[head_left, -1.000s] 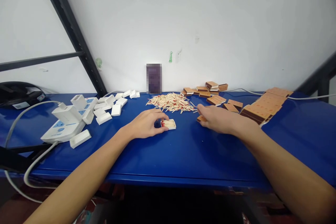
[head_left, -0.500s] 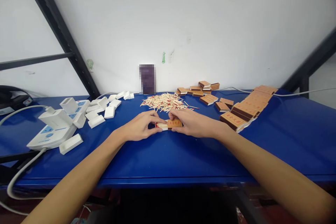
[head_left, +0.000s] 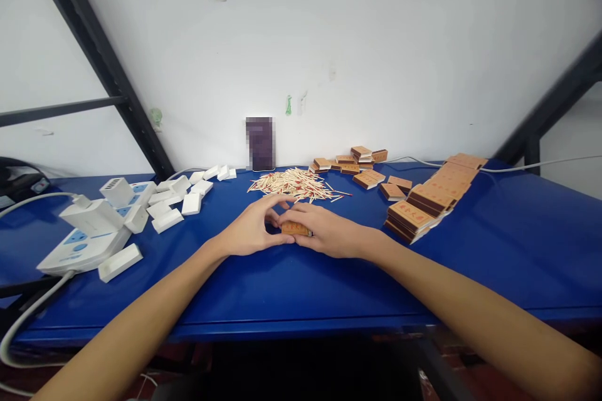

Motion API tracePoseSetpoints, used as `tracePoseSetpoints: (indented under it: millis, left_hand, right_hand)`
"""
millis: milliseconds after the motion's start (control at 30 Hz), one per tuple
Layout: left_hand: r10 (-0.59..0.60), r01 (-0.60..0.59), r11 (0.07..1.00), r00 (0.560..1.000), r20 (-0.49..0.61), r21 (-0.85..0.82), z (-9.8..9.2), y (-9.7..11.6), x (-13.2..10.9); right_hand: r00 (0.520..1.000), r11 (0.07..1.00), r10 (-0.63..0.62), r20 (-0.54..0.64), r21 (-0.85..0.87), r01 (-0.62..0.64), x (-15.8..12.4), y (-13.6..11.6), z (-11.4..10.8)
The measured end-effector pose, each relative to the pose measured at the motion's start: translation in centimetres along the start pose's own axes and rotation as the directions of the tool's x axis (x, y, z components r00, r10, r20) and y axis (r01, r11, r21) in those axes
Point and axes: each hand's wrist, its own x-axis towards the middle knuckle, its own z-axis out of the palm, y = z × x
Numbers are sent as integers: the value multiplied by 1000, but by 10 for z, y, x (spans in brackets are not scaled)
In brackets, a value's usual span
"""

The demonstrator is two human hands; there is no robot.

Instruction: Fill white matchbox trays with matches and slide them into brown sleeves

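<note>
Both of my hands meet at the middle of the blue table [head_left: 329,288]. My left hand [head_left: 251,232] and my right hand [head_left: 324,232] pinch a small orange matchbox [head_left: 295,228] between their fingertips. The box now looks closed, its orange sleeve covering the tray. Just behind my hands lies a heap of loose matches [head_left: 294,183] with red heads.
Orange matchboxes [head_left: 367,166] lie scattered at the back, and a long stacked row of them [head_left: 430,197] runs along the right. White empty trays [head_left: 183,197] and a white power strip [head_left: 87,241] with plugs and cables sit at the left. A dark blurred object [head_left: 259,143] leans on the wall.
My right hand fetched an orange sleeve from the right and brought it to the filled tray held by my left hand. The sleeve has slid over the tray, hiding the matches.
</note>
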Motion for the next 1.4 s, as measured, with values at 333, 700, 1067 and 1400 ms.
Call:
tracePoseSetpoints:
  millis: [333,700,1067,1400]
  left_hand:
    - [41,-41,954,999,5,298,-7,2,0]
    - [102,-92,896,995,1,435,-19,-4,-1]
    - [153,-77,868,981,-117,490,-16,-5,1]
    - [102,-58,878,992,-68,475,-11,-10,2]
  right_hand:
    - [999,998,21,-25,-51,-22,-1,-10,5]
    - [994,985,88,-62,-142,-96,-2,-20,-4]
    - [869,644,381,-316,-584,-495,-111,-26,-86]
    - [901,628,340,-270,-647,-432,-125,5,-81]
